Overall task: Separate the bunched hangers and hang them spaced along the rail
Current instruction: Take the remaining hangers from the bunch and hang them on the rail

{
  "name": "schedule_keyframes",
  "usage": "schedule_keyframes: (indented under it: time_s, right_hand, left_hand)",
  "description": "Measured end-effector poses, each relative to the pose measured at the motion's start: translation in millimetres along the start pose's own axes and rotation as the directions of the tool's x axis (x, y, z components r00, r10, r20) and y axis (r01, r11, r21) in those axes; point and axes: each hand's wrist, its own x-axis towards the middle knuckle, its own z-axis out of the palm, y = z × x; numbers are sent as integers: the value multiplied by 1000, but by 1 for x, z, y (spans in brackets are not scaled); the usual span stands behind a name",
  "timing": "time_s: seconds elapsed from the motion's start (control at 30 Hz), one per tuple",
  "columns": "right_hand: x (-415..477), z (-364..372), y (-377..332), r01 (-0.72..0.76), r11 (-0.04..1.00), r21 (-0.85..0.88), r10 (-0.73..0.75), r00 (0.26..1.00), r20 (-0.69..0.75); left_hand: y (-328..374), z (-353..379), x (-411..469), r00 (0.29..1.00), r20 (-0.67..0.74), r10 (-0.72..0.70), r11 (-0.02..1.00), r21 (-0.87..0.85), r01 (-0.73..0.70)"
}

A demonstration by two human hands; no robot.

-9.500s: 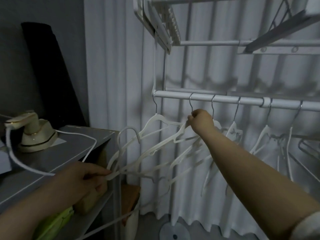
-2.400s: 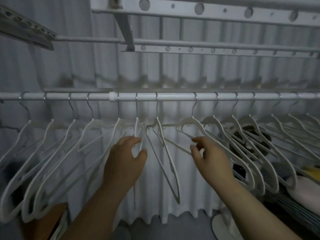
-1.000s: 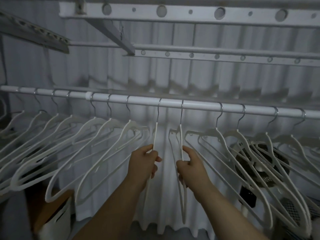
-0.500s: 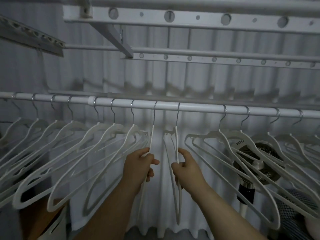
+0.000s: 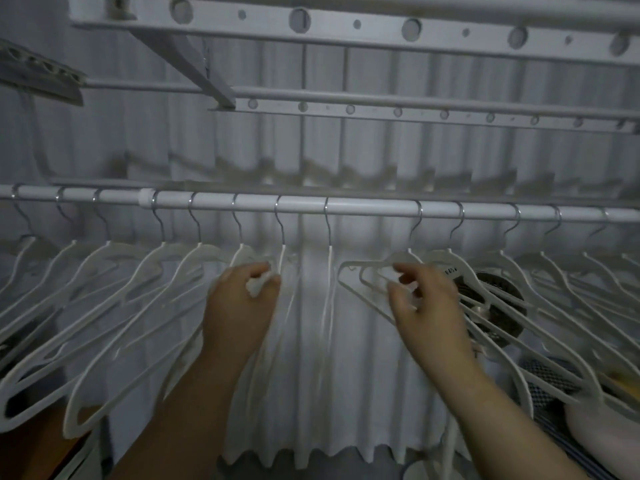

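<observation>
A white pleated curtain (image 5: pixel 311 393) fills the background from edge to edge, its hem hanging free at the bottom. Above it runs an overhead rack frame (image 5: pixel 346 26) of pale bars pierced with round holes. Below that the rail (image 5: pixel 370 207) crosses the whole view, level, and carries the white hangers (image 5: pixel 204 251) by their metal hooks. These are spread along it on both sides, those on the left slanting down to the left and those on the right slanting down to the right. A dark round fan (image 5: pixel 498 289) shows behind the hangers on the right. Both forearms come up from the bottom edge. The left hand (image 5: pixel 242 306) has its fingers curled round the shoulder of the left-held hanger (image 5: pixel 242 254), just under that hanger's hook. The right hand (image 5: pixel 429 306) is blurred, but its thumb and bent fingers close on the bars of the right-held hanger (image 5: pixel 370 262), near its neck. Between the two hands, two edge-on hangers (image 5: pixel 329 289) hang straight down from the middle of the rail, apart from each other and touched by neither hand. A wider stretch of bare rail lies between them and the right-held hanger.
</observation>
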Motion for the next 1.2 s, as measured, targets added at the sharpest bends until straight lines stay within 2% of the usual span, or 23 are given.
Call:
schedule_keyframes:
  time_s: [0.07, 0.13, 0.27, 0.4, 0.53, 0.63, 0.77, 0.9, 0.97, 1.1, 1.2]
  right_hand:
    - [12, -31, 13, 50, 995, -92, -58, 994, -87]
    - [24, -61, 31, 25, 985, -169, -40, 995, -88]
    - [41, -104, 77, -51, 966, -253, 60, 998, 25]
    - [39, -118, 116, -182, 953, -242, 233, 951, 204]
    - [28, -115, 138, -274, 957, -100, 289, 847, 447]
    - [22, -108, 148, -288, 953, -93, 290, 780, 554]
    - [18, -102, 145, -406, 913, 49, 277, 702, 656]
    - [13, -99, 135, -401, 906, 132, 196, 676, 711]
    - [13, -98, 131, -451, 872, 192, 188, 670, 719]
    - [18, -92, 119, -670, 673, 313, 247, 602, 759]
    - [14, -76, 110, -653, 658, 374, 257, 662, 704]
  left_hand:
    - [22, 10, -4, 998, -17, 63, 997, -45, -64]
    - [45, 27, -14, 993, 60, 98, 984, -154, -88]
    - [78, 83, -41, 972, 228, 66, 974, -225, -14]
    - [89, 139, -61, 956, 281, -87, 955, -251, 161]
    - [93, 175, -73, 903, 367, -225, 916, -236, 324]
    - [96, 191, -75, 861, 414, -297, 873, -248, 421]
    - [98, 204, -80, 839, 417, -349, 862, -208, 462]
    - [95, 203, -80, 853, 373, -365, 852, -236, 468]
    - [90, 194, -78, 874, 332, -355, 869, -228, 439]
    - [79, 171, -67, 899, 269, -344, 889, -214, 405]
    - [69, 155, -61, 909, 251, -332, 899, -207, 385]
